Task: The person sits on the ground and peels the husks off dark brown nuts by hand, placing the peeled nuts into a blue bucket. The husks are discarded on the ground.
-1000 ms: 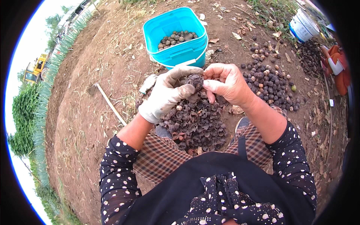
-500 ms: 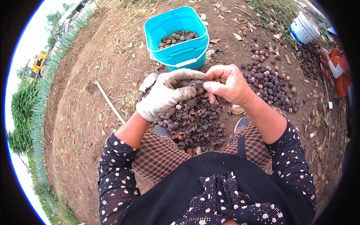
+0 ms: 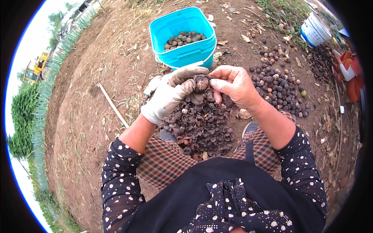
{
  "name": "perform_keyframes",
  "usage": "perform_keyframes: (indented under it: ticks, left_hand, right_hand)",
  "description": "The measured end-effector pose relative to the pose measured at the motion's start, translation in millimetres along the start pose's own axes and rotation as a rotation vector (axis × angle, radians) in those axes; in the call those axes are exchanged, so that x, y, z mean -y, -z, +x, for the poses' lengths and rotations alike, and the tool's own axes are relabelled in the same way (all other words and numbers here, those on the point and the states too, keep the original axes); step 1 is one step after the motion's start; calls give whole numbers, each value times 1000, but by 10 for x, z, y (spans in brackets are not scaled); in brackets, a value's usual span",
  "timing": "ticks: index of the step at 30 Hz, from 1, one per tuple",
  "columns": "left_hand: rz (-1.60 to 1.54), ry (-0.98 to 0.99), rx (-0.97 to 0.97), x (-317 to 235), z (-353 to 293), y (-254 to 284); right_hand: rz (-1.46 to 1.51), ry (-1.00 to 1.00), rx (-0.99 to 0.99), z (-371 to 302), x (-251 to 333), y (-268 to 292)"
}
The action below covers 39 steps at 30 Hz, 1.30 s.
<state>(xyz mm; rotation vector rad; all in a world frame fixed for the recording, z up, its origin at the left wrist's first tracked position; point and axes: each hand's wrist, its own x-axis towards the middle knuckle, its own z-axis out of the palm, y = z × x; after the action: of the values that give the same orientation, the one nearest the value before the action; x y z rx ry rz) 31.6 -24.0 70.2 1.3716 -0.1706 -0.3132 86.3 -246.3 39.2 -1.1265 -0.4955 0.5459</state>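
My left hand, in a dirty white work glove, is closed around a brown walnut, its shell partly bared. At the walnut's right side my bare right hand pinches with thumb and forefinger at a dark scrap of husk on its edge. Below both hands, between my feet, lies a heap of dark, dried walnut husks. Just beyond them stands a turquoise bucket, partly filled with hulled walnuts.
To the right lies a pile of blackened walnuts still in husk. A wooden-handled tool rests on the soil at left. At far right are a white bucket and another person in orange. A yellow machine stands far left.
The walnut has turned and now shows more of its lighter shell. My left fingers have shifted slightly left, off its front; my right hand has stayed beside it.
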Motion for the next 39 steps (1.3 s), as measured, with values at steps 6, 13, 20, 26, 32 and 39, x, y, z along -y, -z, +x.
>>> perform_keyframes:
  ticks: [6,13,20,26,32,39]
  left_hand:
    - [-31,-62,11,42,52,-24]
    - [93,-43,-61,22,36,-107]
    - [166,0,-34,30,8,-118]
    - [-168,-36,27,-59,4,28]
    - [-54,-41,9,-22,4,-33]
    - [78,-119,-48,21,-13,-106]
  right_hand:
    - [-106,62,-61,-19,-14,-72]
    - [-106,41,-115,-25,-40,-125]
    - [-175,22,-133,-45,-65,-89]
    - [-199,-6,-87,-16,21,-51]
    - [-266,26,-83,-17,48,-53]
    - [-101,75,-37,-39,-72,-90]
